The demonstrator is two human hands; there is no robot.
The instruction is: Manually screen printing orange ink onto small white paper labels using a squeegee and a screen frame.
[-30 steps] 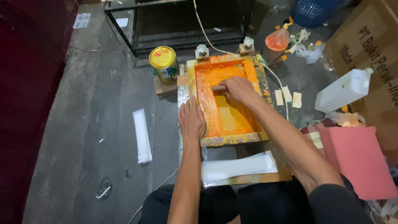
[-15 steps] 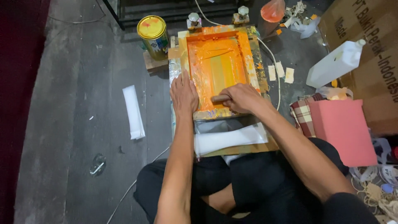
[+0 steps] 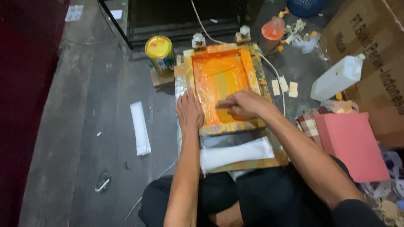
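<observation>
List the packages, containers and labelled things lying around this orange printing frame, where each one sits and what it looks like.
Round tin can with yellow lid: left of the frame, paper label on its side.
White plastic jug: right side, lying tilted.
Brown cardboard box: far right, dark print on its face.
Flat pink carton: right of the person's knee.
White flat packet: floor, left.
</observation>
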